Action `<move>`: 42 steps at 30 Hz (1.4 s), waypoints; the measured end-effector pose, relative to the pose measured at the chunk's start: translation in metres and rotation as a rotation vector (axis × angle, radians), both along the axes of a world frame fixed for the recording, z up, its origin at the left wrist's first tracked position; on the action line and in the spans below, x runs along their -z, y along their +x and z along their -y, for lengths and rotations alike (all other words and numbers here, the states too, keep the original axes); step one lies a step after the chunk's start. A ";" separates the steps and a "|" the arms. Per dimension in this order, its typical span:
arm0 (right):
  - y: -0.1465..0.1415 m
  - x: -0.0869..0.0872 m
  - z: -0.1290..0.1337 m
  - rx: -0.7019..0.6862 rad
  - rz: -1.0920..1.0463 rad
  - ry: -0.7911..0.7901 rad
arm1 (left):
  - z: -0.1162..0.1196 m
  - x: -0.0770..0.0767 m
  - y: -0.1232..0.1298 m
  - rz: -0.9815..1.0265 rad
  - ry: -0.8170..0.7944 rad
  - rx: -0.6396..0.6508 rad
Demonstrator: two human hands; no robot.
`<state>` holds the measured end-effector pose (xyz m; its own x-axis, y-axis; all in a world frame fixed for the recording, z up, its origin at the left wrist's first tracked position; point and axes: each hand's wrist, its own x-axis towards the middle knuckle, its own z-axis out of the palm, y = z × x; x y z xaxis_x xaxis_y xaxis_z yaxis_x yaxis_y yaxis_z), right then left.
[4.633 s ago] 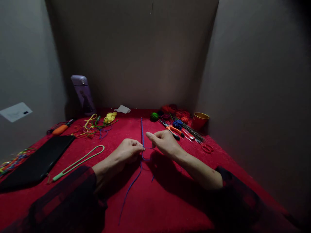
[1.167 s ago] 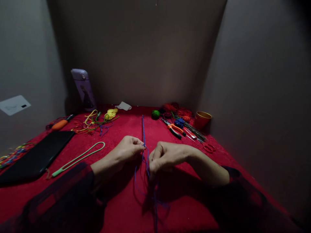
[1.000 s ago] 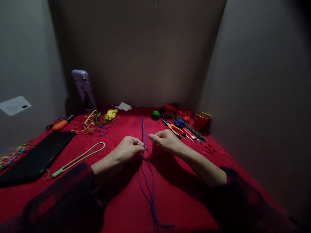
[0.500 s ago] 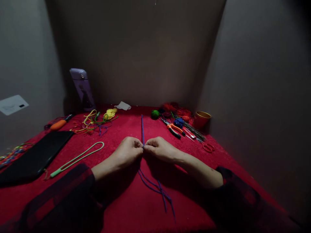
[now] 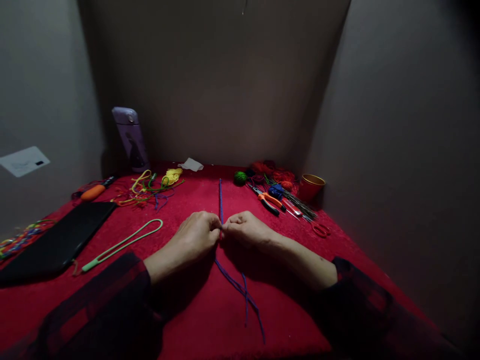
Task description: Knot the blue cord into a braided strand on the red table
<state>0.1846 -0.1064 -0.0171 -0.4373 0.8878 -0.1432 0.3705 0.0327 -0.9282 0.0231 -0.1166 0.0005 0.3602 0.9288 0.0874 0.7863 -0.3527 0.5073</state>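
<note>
A bluish-purple cord (image 5: 221, 200) runs straight from a point at the far middle of the red cloth down to my fingertips. My left hand (image 5: 198, 232) pinches it from the left, thumb against the fingers. From the right, my right hand (image 5: 245, 228) pinches the same spot, its fingertips almost touching the left ones. Any knot there is hidden by the fingers. Below my hands, loose purple cord ends (image 5: 240, 289) trail over the cloth and cross each other.
At left lie a black flat case (image 5: 60, 242), a pale green loop (image 5: 123, 245), an orange-handled tool (image 5: 93, 192) and tangled yarn (image 5: 144, 187); a purple bottle (image 5: 131, 140) stands behind. Pliers (image 5: 268, 200), red-handled scissors (image 5: 319, 229), yarn balls (image 5: 240, 177) and a red cup (image 5: 312, 187) are at right.
Both hands keep their pinch at nearly the same place. The loose cord ends have shifted slightly left and up. The whole view has moved a little.
</note>
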 end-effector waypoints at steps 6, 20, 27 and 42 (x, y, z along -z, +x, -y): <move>0.000 0.005 -0.002 0.040 -0.005 0.015 | 0.021 -0.019 0.004 -0.111 0.095 -0.034; 0.005 0.002 -0.001 -0.034 -0.099 -0.052 | 0.036 -0.009 0.013 0.060 0.023 0.235; 0.005 0.003 -0.002 -0.068 -0.135 -0.029 | 0.009 -0.003 0.010 0.485 -0.175 -0.150; 0.009 -0.001 -0.004 -0.101 0.053 0.089 | -0.004 0.013 0.006 0.211 -0.067 -0.018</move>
<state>0.1936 -0.1026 -0.0161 -0.5191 0.8498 -0.0912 0.4092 0.1534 -0.8994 0.0289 -0.1124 -0.0123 0.3240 0.9411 0.0970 0.6663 -0.2998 0.6828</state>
